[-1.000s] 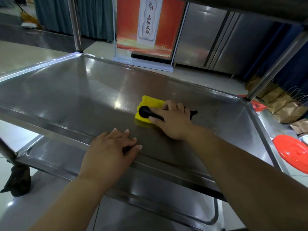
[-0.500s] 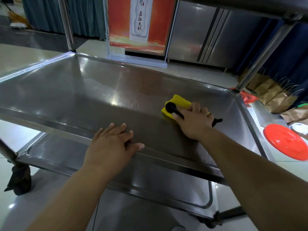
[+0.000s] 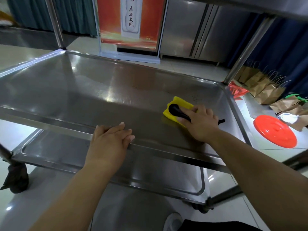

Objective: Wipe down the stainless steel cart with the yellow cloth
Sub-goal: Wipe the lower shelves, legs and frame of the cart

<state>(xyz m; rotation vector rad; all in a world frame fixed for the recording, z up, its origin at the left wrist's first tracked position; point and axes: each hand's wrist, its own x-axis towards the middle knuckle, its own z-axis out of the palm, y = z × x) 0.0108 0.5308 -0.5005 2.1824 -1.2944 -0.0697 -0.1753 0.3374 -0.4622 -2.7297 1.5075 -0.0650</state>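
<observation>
Stainless steel cart point(image 3: 83, 90), middle shelf seen from above. Left hand point(image 3: 108, 144) rests on the shelf's near rim, fingers loosely curled over it, holding nothing. Right hand point(image 3: 201, 125) grips a black handle point(image 3: 177, 110) on the yellow cloth point(image 3: 182, 101), which lies flat near the shelf's right end.

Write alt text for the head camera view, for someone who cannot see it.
A person's right hand presses a yellow cloth with a black handle onto the right side of a stainless steel cart shelf. The left hand rests on the shelf's near rim. An orange lid lies on the floor beyond.
</observation>
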